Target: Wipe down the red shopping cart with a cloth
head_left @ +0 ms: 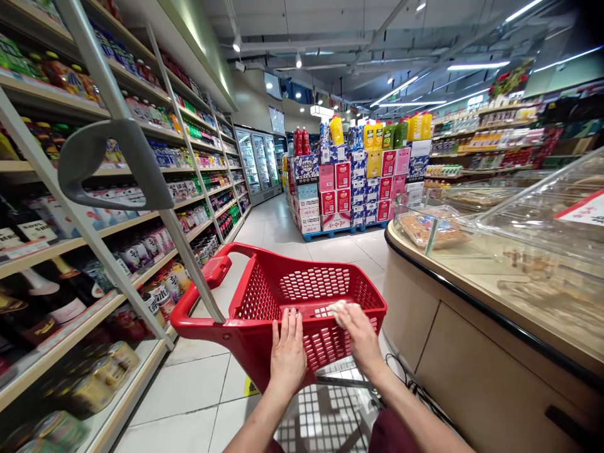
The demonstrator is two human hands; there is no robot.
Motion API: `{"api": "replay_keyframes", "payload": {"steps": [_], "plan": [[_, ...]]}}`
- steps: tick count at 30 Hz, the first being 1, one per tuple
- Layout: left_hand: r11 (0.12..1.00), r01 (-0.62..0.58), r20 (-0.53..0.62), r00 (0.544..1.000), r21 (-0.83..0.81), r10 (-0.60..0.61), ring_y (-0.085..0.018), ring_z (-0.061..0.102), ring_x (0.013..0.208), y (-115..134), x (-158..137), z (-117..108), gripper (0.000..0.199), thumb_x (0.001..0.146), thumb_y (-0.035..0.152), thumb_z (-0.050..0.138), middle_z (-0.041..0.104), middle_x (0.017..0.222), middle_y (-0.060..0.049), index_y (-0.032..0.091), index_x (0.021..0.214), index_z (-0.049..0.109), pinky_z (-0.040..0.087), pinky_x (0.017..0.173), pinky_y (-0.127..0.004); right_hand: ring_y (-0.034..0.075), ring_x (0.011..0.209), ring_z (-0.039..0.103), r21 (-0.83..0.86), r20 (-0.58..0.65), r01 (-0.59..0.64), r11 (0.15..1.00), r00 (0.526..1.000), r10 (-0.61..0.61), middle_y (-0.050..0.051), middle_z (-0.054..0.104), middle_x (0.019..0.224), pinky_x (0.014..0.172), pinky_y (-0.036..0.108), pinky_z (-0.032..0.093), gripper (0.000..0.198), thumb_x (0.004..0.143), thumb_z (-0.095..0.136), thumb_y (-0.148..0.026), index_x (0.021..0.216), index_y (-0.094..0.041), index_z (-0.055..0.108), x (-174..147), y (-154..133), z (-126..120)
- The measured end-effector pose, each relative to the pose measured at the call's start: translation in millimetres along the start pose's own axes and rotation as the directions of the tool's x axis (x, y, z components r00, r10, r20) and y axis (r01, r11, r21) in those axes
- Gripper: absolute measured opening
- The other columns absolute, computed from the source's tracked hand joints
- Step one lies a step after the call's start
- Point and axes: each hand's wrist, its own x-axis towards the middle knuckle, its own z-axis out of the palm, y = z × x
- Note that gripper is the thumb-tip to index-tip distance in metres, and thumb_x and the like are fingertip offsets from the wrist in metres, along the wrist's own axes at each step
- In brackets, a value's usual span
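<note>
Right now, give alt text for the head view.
The left hand rests on the rim of a red shopping basket; the right hand holds a white wad there. Drink shelves are left, stacked cartons ahead, a food counter right.

Bright, cool light from ceiling strip lights (478,66) and spotlights (236,43). Grid-like shadow (325,412) on floor (184,402) below red basket (255,352). Glare on clear display covers (542,195). Wide-angle stretch at edges; upper-right corner black; lower-left cans (92,393) blurred.
</note>
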Motion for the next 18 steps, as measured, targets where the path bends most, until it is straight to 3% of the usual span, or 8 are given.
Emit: {"api": "replay_keyframes", "payload": {"steps": [3, 6, 8, 12, 14, 18], "plan": [[0.999, -0.022, 0.017, 1.0, -0.026, 0.023, -0.022, 0.016, 0.131, -2, -1, -2, 0.059, 0.075, 0.026, 0.041, 0.032, 0.139, -0.008, 0.013, 0.131, 0.033, 0.014, 0.107, -0.044, 0.019, 0.121, 0.039, 0.023, 0.046, 0.073, 0.997, 0.996, -0.074, 0.003, 0.049, 0.127, 0.097, 0.042, 0.035, 0.049, 0.077, 0.035, -0.004, 0.116, -0.027, 0.053, -2, -3, 0], [0.999, -0.026, 0.025, 0.999, -0.045, 0.027, -0.022, 0.018, 0.131, -2, -2, -2, 0.058, 0.075, 0.027, 0.041, 0.031, 0.14, -0.007, 0.013, 0.131, 0.032, 0.014, 0.107, -0.043, 0.022, 0.116, 0.044, -0.061, -0.012, -0.103, 0.993, 0.995, 0.103, 0.006, 0.051, 0.124, 0.094, 0.045, 0.037, 0.05, 0.076, 0.034, -0.004, 0.116, -0.024, 0.053, -1, 17, -5], [0.999, -0.015, 0.025, 1.0, -0.046, 0.016, -0.023, 0.017, 0.131, 0, -2, -2, 0.058, 0.076, 0.026, 0.04, 0.031, 0.139, -0.008, 0.012, 0.131, 0.033, 0.013, 0.107, -0.044, 0.022, 0.117, 0.043, -0.078, -0.043, -0.154, 0.985, 0.988, 0.152, 0.006, 0.051, 0.124, 0.094, 0.045, 0.037, 0.052, 0.075, 0.032, -0.003, 0.118, -0.024, 0.052, 0, 18, -5], [0.999, -0.024, 0.029, 0.999, -0.048, 0.025, -0.023, 0.016, 0.132, 0, -2, -4, 0.058, 0.075, 0.025, 0.04, 0.03, 0.14, -0.008, 0.012, 0.131, 0.032, 0.013, 0.107, -0.045, 0.02, 0.124, 0.035, 0.001, 0.022, 0.064, 0.998, 0.998, -0.064, 0.003, 0.047, 0.128, 0.099, 0.042, 0.034, 0.05, 0.079, 0.033, -0.005, 0.121, -0.027, 0.049, -2, -12, 4], [0.998, -0.026, 0.033, 0.999, -0.052, 0.028, -0.022, 0.016, 0.131, -3, -4, -6, 0.058, 0.076, 0.025, 0.04, 0.03, 0.14, -0.008, 0.012, 0.131, 0.032, 0.013, 0.107, -0.044, 0.019, 0.122, 0.037, 0.015, 0.041, 0.109, 0.994, 0.993, -0.109, 0.003, 0.048, 0.128, 0.098, 0.042, 0.033, 0.048, 0.08, 0.033, -0.006, 0.12, -0.028, 0.05, -5, -16, 5], [0.998, 0.043, 0.022, 0.999, -0.044, -0.042, -0.021, 0.015, 0.132, -4, -8, -8, 0.06, 0.075, 0.024, 0.04, 0.03, 0.14, -0.007, 0.011, 0.132, 0.03, 0.014, 0.107, -0.044, 0.022, 0.119, 0.04, -0.071, -0.017, -0.099, 0.993, 0.995, 0.098, 0.005, 0.048, 0.128, 0.096, 0.046, 0.034, 0.05, 0.077, 0.034, -0.005, 0.12, -0.026, 0.05, -7, 12, -1]]}}
